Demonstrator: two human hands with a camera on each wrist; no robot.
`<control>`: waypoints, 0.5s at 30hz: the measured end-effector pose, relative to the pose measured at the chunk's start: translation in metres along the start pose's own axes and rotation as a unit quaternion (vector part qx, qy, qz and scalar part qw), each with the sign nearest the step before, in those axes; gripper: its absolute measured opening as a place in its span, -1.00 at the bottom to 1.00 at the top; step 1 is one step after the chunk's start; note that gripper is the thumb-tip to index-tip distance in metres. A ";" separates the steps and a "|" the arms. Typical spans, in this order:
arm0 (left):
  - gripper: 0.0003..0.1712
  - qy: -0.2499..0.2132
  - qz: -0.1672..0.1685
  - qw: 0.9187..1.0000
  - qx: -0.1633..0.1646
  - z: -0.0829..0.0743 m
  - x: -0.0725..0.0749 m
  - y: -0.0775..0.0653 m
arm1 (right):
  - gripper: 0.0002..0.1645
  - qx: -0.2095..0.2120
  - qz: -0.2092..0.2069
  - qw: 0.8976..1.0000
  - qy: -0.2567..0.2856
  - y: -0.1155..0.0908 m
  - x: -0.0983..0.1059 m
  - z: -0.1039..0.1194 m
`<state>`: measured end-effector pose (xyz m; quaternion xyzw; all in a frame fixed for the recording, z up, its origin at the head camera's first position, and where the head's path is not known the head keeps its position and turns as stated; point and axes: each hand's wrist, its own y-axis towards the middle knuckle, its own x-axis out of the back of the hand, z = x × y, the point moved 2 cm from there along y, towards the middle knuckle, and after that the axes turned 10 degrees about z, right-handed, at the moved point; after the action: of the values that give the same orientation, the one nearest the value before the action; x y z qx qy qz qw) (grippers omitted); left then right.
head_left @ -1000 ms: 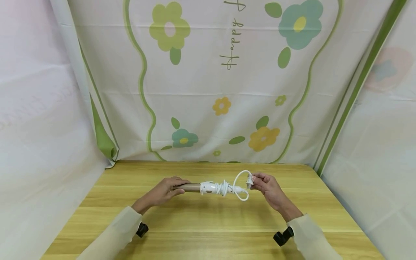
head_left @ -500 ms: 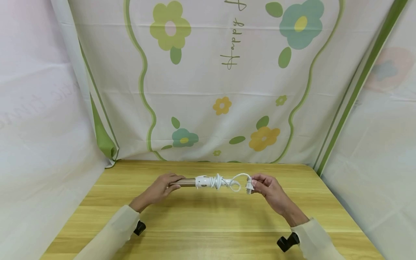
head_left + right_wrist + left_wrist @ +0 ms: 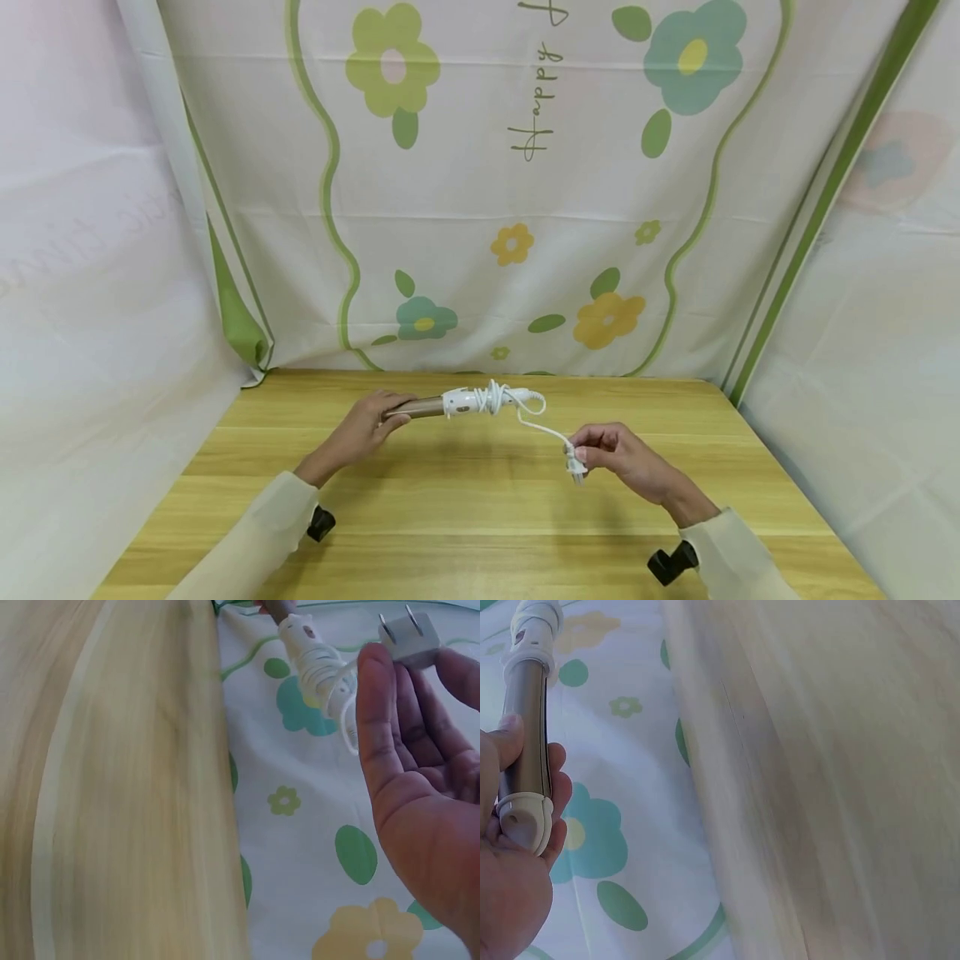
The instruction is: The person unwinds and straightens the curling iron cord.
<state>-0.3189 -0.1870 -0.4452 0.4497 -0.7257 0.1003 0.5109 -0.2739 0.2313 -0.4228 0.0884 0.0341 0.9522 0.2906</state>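
A hair curling iron with a gold-brown barrel and white handle is held above the table, tilted slightly up toward its handle end. My left hand grips the barrel near its white tip, thumb on one side and fingers on the other. Around the handle the white cord is wound in several loops, and its free end runs to the right. There my right hand pinches the white two-pin plug between thumb and fingers. The pins point away from the hand.
The wooden table lies below both hands. Behind it hangs a white cloth printed with flowers, and further cloth walls rise at the left and right.
My right hand has moved down and toward me with the plug, drawing out the short cord end. The left hand has shifted slightly left and raised the curling iron's handle end.
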 end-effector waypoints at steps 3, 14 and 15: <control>-0.61 -0.009 -0.001 1.000 0.002 -0.001 0.001 0.000 | -0.76 -0.038 0.008 0.999 -0.003 -0.002 0.001 -0.007; -0.59 -0.039 0.014 0.999 -0.010 -0.005 0.003 0.001 | -0.72 -0.101 -0.007 0.995 -0.018 0.000 0.005 -0.029; -0.59 -0.041 0.017 0.999 -0.011 -0.005 0.004 0.001 | -0.72 -0.106 -0.011 0.994 -0.023 0.001 0.005 -0.030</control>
<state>-0.3165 -0.1851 -0.4395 0.4357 -0.7544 0.0823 0.4840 -0.2840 0.2333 -0.4517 0.0782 -0.0724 0.9450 0.3091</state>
